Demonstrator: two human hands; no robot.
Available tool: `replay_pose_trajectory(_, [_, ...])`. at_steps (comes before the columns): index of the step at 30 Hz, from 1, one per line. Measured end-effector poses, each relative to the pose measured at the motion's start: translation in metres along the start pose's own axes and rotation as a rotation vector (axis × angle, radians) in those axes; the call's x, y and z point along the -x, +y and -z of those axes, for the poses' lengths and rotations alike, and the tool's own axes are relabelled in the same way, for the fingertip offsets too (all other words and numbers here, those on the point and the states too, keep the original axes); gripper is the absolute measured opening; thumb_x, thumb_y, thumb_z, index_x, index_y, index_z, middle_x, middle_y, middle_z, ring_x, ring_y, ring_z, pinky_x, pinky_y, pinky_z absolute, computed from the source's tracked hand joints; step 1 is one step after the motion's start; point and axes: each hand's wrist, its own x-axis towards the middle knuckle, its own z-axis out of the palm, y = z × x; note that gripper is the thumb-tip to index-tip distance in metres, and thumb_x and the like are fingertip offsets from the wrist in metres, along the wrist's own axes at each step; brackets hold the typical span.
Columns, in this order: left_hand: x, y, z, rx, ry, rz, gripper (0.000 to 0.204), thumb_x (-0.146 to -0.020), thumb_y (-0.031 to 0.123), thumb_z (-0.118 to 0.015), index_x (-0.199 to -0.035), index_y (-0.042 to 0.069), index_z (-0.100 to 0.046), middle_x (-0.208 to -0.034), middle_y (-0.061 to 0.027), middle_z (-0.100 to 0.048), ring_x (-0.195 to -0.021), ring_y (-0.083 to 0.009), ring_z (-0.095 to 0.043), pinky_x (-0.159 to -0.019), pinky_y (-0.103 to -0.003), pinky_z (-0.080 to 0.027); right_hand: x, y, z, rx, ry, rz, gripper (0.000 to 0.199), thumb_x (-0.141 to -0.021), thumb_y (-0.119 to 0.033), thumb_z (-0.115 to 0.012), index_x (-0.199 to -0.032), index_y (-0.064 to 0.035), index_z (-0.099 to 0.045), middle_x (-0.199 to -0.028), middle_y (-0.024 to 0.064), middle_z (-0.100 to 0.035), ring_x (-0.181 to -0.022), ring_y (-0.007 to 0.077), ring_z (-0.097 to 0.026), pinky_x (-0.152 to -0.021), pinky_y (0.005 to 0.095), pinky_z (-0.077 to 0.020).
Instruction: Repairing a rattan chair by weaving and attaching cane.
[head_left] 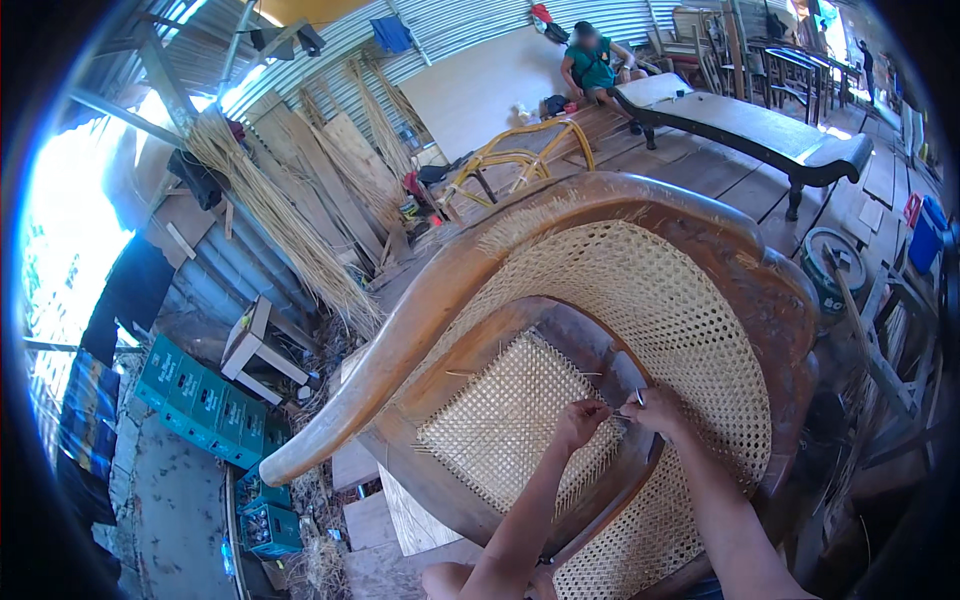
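A curved wooden chair (352, 392) stands tilted before me, with woven cane on its back (690, 330) and a cane seat panel (505, 420). Loose strand ends stick out around the panel's edges. My left hand (583, 422) is closed in a pinch at the panel's right edge; what it pinches is too small to make out. Beside it, fingertips almost meeting, my right hand (660, 410) grips a small shiny metal tool (641, 396) over the seat frame. Its exact kind cannot be told.
Stacked green crates (200, 400) and a small wooden stool (258, 345) are at the left. Long cane bundles (270, 215) lean on the wall. Behind the chair are a rattan frame (520, 150) and a dark-framed bench (745, 125); a person (592, 65) sits nearby. A bucket (833, 265) stands right.
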Motion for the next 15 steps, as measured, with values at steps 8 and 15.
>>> replay_pose_trajectory(8, [-0.013,-0.032,0.018,-0.406,0.122,-0.07,0.03,-0.088,0.034,-0.062,-0.091,0.007,-0.074,-0.086,-0.02,-0.07,-0.082,-0.0339,-0.069,-0.071,-0.043,-0.053,-0.015,0.023,-0.024,0.273,-0.202,-0.166,0.032,-0.083,-0.03,-0.064,-0.097,-0.001,-0.069,-0.093,0.0207,-0.07,-0.086,0.0298,-0.069,-0.075,0.0421,-0.0525])
replay_pose_trajectory(15, [-0.006,-0.006,0.029,-0.404,0.276,-0.134,0.016,-0.077,0.02,-0.074,-0.082,0.005,-0.074,-0.076,-0.0157,-0.069,-0.069,-0.0313,-0.068,-0.064,-0.04,-0.053,-0.021,-0.006,-0.065,0.036,-0.135,0.033,0.022,-0.076,-0.012,-0.059,-0.089,0.0028,-0.069,-0.092,0.0252,-0.069,-0.089,0.0371,-0.069,-0.075,0.048,-0.0548])
